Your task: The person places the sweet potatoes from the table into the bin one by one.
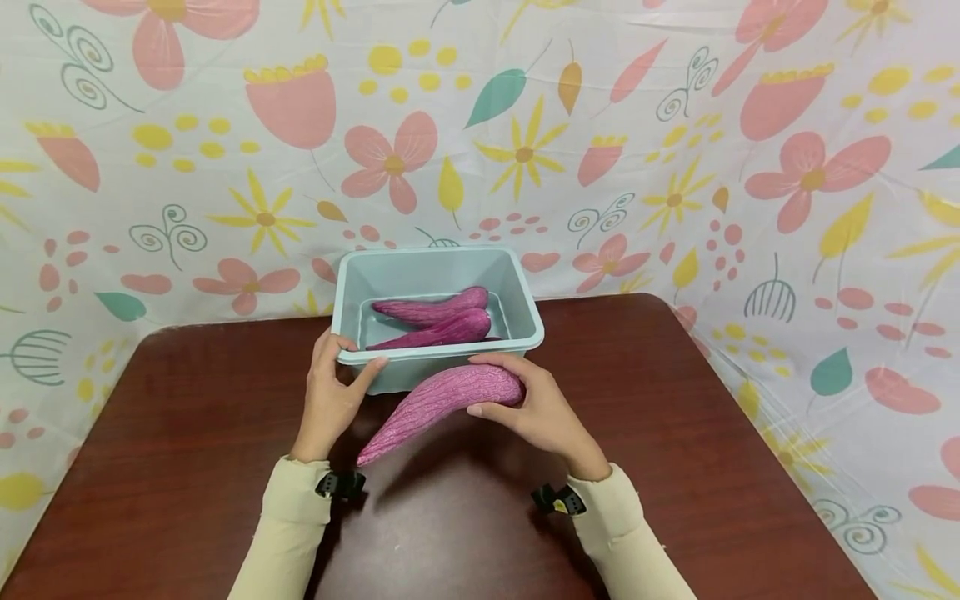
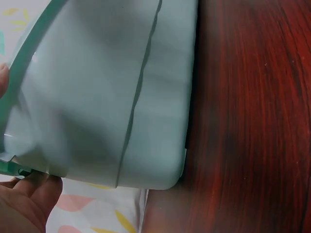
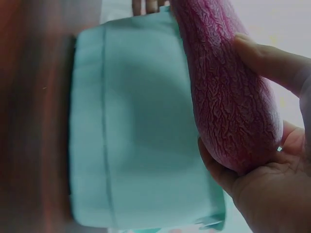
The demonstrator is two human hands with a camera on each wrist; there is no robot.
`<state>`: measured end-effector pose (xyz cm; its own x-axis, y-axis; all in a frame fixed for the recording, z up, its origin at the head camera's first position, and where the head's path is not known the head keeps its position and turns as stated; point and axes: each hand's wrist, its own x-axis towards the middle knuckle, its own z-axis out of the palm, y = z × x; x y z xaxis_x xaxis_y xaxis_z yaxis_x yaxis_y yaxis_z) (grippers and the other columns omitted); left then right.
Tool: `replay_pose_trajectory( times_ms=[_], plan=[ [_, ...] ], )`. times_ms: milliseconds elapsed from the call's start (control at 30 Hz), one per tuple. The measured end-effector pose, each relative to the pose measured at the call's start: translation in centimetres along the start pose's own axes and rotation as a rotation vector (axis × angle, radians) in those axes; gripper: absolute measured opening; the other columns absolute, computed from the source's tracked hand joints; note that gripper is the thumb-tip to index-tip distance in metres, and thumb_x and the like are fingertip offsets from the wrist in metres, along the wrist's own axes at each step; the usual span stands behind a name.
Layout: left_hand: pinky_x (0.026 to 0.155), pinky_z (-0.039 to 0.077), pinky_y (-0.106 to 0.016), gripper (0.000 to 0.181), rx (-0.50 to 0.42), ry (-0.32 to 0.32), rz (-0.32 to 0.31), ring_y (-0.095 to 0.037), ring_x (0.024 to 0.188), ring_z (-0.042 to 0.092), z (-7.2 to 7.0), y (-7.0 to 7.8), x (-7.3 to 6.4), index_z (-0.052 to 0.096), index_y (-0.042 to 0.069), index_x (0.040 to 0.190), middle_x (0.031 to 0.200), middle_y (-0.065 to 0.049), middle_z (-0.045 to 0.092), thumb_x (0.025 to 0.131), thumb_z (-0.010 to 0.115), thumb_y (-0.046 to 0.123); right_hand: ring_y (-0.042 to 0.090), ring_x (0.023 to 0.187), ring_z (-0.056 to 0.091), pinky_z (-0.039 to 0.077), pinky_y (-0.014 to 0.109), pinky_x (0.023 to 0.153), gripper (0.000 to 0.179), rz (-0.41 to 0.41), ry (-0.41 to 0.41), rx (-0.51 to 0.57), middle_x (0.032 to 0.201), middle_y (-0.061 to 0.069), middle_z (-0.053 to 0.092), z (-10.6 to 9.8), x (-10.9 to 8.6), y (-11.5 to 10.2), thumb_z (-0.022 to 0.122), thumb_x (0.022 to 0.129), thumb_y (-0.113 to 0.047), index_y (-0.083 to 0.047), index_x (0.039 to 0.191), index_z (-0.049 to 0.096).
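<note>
My right hand (image 1: pixel 546 410) grips a wrinkled purple eggplant (image 1: pixel 442 400) by its thick end, in front of a pale blue-green plastic bin (image 1: pixel 438 377). The eggplant's thin end points to the lower left in the head view. In the right wrist view, thumb and fingers wrap the thick end of the eggplant (image 3: pixel 228 97), which overlaps the bin's wall (image 3: pixel 146 121). At the bin's front left corner, my left hand (image 1: pixel 330 396) holds the rim, thumb on the near side. Inside lie two purple eggplants (image 1: pixel 435 329), with a bit of another purple thing showing beside them.
A dark reddish-brown table (image 1: pixel 202 433) bears the bin near its back edge. Behind it and along both sides hangs a white cloth (image 1: pixel 465 125) printed with flowers and leaves. Black straps (image 1: pixel 341 485) circle both wrists over cream sleeves.
</note>
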<state>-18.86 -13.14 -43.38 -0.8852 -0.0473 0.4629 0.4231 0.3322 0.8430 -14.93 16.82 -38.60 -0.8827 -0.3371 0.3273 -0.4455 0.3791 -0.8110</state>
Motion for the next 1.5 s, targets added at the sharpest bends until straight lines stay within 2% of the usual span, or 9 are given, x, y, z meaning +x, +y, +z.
replay_pose_trajectory(
  times_ms=[167, 400, 633, 733, 833, 1033, 1200, 1367, 1500],
  plan=[
    [0.085, 0.040, -0.043, 0.035, 0.024, 0.004, -0.001, -0.022, 0.120, 0.044, -0.1, 0.2, 0.1, 0.051, 0.008, 0.103, 0.146, -0.020, 0.044, 0.090, 0.082, 0.017, 0.015, 0.116, 0.061, 0.048, 0.029, 0.098, 0.055, -0.038, 0.007, -0.013, 0.129, -0.007, 0.067, -0.5, 0.6, -1.2, 0.088, 0.082, -0.021, -0.017, 0.133, 0.066],
    [0.076, 0.038, -0.024, 0.033, 0.012, 0.014, -0.016, -0.015, 0.104, 0.045, 0.1, 0.8, 0.0, 0.051, 0.003, 0.102, 0.142, -0.011, 0.046, 0.090, 0.081, 0.013, 0.013, 0.116, 0.061, 0.046, 0.032, 0.099, 0.055, -0.006, 0.056, -0.065, 0.130, -0.007, 0.066, -1.1, 1.5, -1.7, 0.089, 0.082, -0.021, -0.017, 0.133, 0.066],
    [0.080, 0.041, -0.032, 0.033, 0.003, 0.000, 0.014, -0.015, 0.108, 0.046, 0.1, 0.1, 0.0, 0.050, 0.005, 0.102, 0.142, -0.007, 0.046, 0.091, 0.079, 0.016, 0.015, 0.117, 0.060, 0.046, 0.036, 0.098, 0.053, -0.007, 0.083, -0.066, 0.133, -0.005, 0.066, -1.8, 3.0, -1.8, 0.088, 0.083, -0.021, -0.016, 0.132, 0.067],
    [0.088, 0.041, -0.028, 0.031, -0.001, 0.001, 0.017, -0.019, 0.116, 0.048, 0.1, 0.1, 0.0, 0.051, 0.003, 0.103, 0.143, -0.009, 0.045, 0.091, 0.079, 0.011, 0.015, 0.111, 0.061, 0.047, 0.038, 0.094, 0.052, -0.005, 0.098, -0.073, 0.129, -0.004, 0.068, -1.9, 3.9, -1.7, 0.088, 0.083, -0.022, -0.019, 0.131, 0.067],
    [0.089, 0.043, -0.022, 0.030, 0.012, 0.002, -0.004, -0.025, 0.122, 0.049, 0.1, 0.2, 0.0, 0.051, 0.002, 0.103, 0.147, -0.012, 0.043, 0.090, 0.078, 0.003, 0.015, 0.107, 0.060, 0.048, 0.039, 0.092, 0.053, -0.002, 0.109, -0.072, 0.127, -0.003, 0.068, -2.0, 5.0, -1.7, 0.088, 0.083, -0.023, -0.020, 0.131, 0.067],
    [0.078, 0.040, -0.025, 0.031, 0.010, 0.003, -0.017, -0.020, 0.105, 0.049, 0.2, 1.7, -0.3, 0.049, 0.000, 0.101, 0.145, -0.018, 0.043, 0.090, 0.077, 0.002, 0.016, 0.111, 0.060, 0.047, 0.041, 0.096, 0.053, 0.019, 0.116, -0.077, 0.126, -0.001, 0.068, -2.4, 7.0, -1.2, 0.087, 0.084, -0.029, -0.020, 0.133, 0.066],
    [0.074, 0.037, -0.023, 0.030, -0.009, -0.010, -0.006, -0.017, 0.106, 0.044, 0.0, 3.5, -0.7, 0.048, -0.002, 0.101, 0.147, -0.020, 0.043, 0.091, 0.076, 0.002, 0.021, 0.107, 0.059, 0.047, 0.043, 0.093, 0.053, 0.066, 0.169, -0.063, 0.125, 0.005, 0.068, -3.0, 8.4, -0.3, 0.087, 0.083, -0.027, -0.020, 0.132, 0.067],
    [0.074, 0.037, -0.022, 0.031, 0.018, 0.009, -0.004, -0.022, 0.107, 0.045, -0.1, 3.2, -0.5, 0.047, -0.001, 0.101, 0.149, -0.018, 0.042, 0.091, 0.076, 0.002, 0.024, 0.107, 0.060, 0.048, 0.044, 0.092, 0.053, 0.079, 0.183, -0.072, 0.125, 0.006, 0.067, -2.9, 10.5, 0.1, 0.087, 0.084, -0.030, -0.019, 0.132, 0.067],
    [0.076, 0.039, -0.031, 0.031, 0.012, 0.000, -0.023, -0.024, 0.115, 0.045, 0.0, 2.6, -0.2, 0.047, 0.000, 0.102, 0.151, -0.019, 0.041, 0.092, 0.077, 0.005, 0.022, 0.109, 0.060, 0.049, 0.043, 0.092, 0.055, 0.131, 0.179, -0.065, 0.127, 0.004, 0.066, -2.5, 11.9, 0.2, 0.086, 0.083, -0.032, -0.020, 0.133, 0.066]
  ],
)
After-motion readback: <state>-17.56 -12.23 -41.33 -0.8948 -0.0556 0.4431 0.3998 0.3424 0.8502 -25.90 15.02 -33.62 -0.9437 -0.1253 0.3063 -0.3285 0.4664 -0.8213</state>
